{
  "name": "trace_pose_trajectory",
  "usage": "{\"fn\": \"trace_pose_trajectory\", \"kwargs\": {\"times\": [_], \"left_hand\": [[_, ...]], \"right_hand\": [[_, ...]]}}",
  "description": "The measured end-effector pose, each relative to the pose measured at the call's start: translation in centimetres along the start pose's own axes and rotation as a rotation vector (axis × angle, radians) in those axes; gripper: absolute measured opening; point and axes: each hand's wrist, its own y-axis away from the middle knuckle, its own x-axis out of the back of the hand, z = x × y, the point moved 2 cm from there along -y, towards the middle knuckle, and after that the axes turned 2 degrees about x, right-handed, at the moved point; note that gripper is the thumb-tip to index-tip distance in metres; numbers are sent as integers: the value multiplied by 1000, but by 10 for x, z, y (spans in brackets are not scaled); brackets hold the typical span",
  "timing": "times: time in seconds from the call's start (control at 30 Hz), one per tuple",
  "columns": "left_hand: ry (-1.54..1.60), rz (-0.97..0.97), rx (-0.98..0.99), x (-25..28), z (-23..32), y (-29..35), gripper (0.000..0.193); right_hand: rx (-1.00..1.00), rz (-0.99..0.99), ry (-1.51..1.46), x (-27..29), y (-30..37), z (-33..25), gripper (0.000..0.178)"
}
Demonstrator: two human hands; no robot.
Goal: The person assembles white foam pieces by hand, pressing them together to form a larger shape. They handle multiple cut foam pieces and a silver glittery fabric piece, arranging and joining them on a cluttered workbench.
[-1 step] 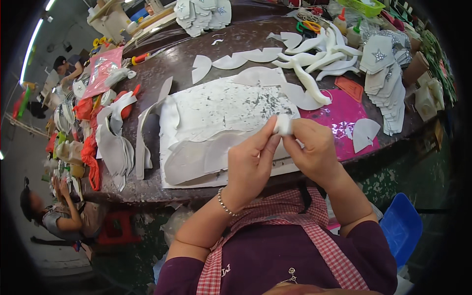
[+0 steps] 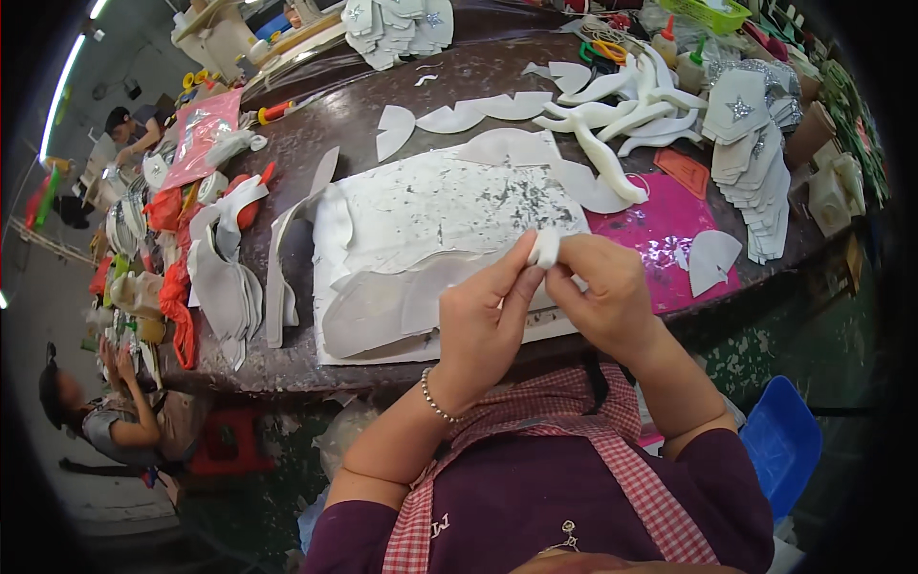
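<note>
Between my two hands is a small white foam-like piece (image 2: 545, 249), bent or rolled up. My left hand (image 2: 490, 311) pinches it from the left with thumb and finger. My right hand (image 2: 607, 292) grips its other side, fingers curled in. Both are held over the front of a white board (image 2: 421, 206) spotted with dark marks. Pale grey curved cut pieces (image 2: 368, 311) lie on the board's front part, beside my left hand. Another white rounded piece (image 2: 712, 260) rests on a pink sheet (image 2: 636, 225) to the right of my right hand.
White curved padded strips (image 2: 636, 120) are heaped at the back right, near glue bottles (image 2: 666, 40). Stacked grey pieces with silver stars (image 2: 751, 163) stand farther right. More cut pieces (image 2: 225, 297) and red bags (image 2: 174, 316) lie left. Two people (image 2: 120, 421) are at the far left.
The white piece between my fingers has turned slightly and shows a longer, folded shape. My hands stay in nearly the same place.
</note>
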Motion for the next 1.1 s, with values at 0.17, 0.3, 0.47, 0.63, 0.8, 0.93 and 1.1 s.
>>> {"fn": "trace_pose_trajectory", "kwargs": {"times": [0.17,0.3,0.47,0.63,0.8,0.93,1.1], "left_hand": [[6,52,-2,23,-19,18,37],[-80,155,-31,32,-16,28,38],[245,165,58,45,-27,33,31],[193,119,164,85,-40,45,23],[360,960,68,185,-69,29,19],[133,173,174,137,-53,46,15],[-16,-296,178,77,-21,32,13]], "right_hand": [[74,-3,-48,-32,3,-8,13],[83,-57,31,-47,-1,-20,12],[-9,-68,-104,-61,-2,-24,9],[-8,-263,-448,-52,15,-29,12],[-73,-1023,-366,-59,84,-24,16],[-413,-885,-389,-45,75,-27,33],[-680,-406,-769,-49,56,-16,28]]}}
